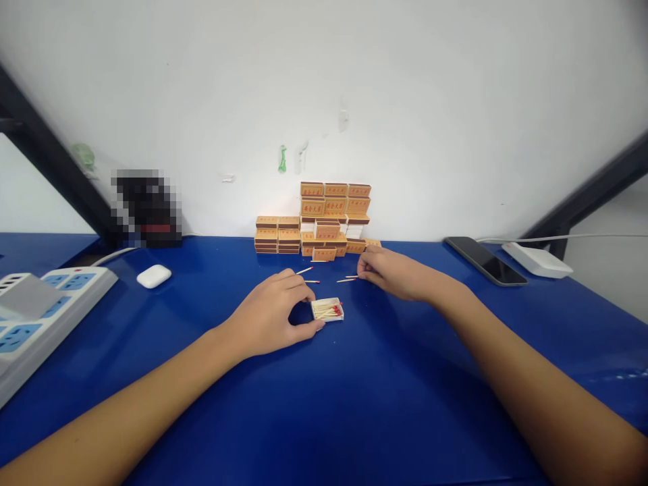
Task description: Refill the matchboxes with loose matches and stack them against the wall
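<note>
My left hand (276, 310) curves round the left end of a small white matchbox tray (318, 317), with thumb and fingers at its two sides. Red-headed matches (329, 311) fill the tray. My right hand (387, 268) rests low over the table with its fingertips pinched together. Two loose matches (347, 279) lie right beside those fingertips, heads toward them; what the pinch holds, if anything, is hidden. Another match (305, 270) and one more match (312, 281) lie behind the tray. Closed matchboxes (335, 206) stand stacked against the wall.
A lower stack of matchboxes (277, 236) stands at the left of the taller one. On the blue table (324, 405) are a power strip (75, 287), a white earphone case (154, 276), a phone (486, 261) and a white box with a cable (537, 260). A pixelated dark object (149, 209) leans at back left.
</note>
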Tool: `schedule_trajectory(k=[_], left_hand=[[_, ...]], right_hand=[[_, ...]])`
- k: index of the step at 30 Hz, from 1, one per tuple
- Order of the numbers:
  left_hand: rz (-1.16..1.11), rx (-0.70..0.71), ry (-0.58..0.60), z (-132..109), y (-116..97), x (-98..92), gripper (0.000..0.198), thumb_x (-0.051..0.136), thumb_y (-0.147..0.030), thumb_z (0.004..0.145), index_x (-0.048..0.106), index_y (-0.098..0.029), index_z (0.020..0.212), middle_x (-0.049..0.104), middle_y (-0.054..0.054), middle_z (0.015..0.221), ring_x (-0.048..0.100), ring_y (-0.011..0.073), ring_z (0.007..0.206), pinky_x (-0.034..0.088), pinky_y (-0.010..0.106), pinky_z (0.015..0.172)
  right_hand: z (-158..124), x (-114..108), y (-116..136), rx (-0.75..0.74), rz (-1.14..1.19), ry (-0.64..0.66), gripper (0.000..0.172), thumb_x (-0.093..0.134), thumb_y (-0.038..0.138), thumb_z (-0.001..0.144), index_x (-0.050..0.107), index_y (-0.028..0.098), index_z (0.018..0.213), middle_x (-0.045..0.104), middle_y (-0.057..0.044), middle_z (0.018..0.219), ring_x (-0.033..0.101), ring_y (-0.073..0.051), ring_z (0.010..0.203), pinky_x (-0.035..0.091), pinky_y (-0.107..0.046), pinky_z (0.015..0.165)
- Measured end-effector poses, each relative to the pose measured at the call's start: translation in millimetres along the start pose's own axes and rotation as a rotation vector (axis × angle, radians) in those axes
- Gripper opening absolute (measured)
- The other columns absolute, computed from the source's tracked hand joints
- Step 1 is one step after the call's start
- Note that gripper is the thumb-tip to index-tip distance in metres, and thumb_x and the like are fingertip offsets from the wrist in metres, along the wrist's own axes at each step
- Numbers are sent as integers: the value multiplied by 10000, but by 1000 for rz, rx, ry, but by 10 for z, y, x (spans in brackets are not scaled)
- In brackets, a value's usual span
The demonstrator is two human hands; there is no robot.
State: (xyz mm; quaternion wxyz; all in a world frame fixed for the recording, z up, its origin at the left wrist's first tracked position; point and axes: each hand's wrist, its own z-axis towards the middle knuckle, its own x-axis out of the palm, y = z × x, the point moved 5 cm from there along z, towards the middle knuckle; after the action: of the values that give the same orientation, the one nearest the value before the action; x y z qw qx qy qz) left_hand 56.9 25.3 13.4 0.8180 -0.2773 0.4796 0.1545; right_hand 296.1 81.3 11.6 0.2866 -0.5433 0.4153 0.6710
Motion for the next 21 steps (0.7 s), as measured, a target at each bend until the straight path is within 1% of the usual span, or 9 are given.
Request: schedule_trajectory(k=[5,9,12,16,18,21], left_hand=[[7,7,-6,0,9,4,256,739,-429,913,692,-187,984,714,60,946,613,243,914,530,418,874],[6,11,-7,-2,6,10,246,733,-424,915,694,-192,988,718,65,964,617,248,927,533,420,871],[1,2,-4,-3,10,9,246,736,-426,912,697,-197,991,721,64,959,624,252,933,536,422,865],[-5,5,-8,-5,15,-2,240,741,-422,911,694,-195,975,723,61,955,622,248,927,535,420,865],[6,7,-10,-4,17,-3,244,746,-420,906,693,-190,969,721,63,955,609,247,916,533,418,852],[6,18,-15,1,11,-2,244,746,-415,908,693,-187,978,722,60,957,603,244,913,531,412,856]], right_hand=[[18,-34,172,-59,-38,-64,162,454,220,1005,576,203,902,624,-127,1005,585,-249,904,485,-370,819],[17,14,268,-71,-57,-37,168,456,220,1018,587,201,914,615,-121,1014,590,-245,889,493,-381,824],[10,51,267,-71,-45,-23,166,468,226,1026,608,200,941,615,-115,1024,595,-241,883,501,-395,836],[17,56,257,-110,-4,-52,81,564,243,1001,626,205,1035,613,-119,1104,596,-269,1022,499,-413,903],[30,74,250,-111,3,-40,67,579,211,985,636,198,1018,612,-124,1097,587,-277,1039,496,-415,907],[52,112,234,-90,12,-19,101,546,183,988,635,192,942,616,-124,1044,584,-272,986,492,-415,887]])
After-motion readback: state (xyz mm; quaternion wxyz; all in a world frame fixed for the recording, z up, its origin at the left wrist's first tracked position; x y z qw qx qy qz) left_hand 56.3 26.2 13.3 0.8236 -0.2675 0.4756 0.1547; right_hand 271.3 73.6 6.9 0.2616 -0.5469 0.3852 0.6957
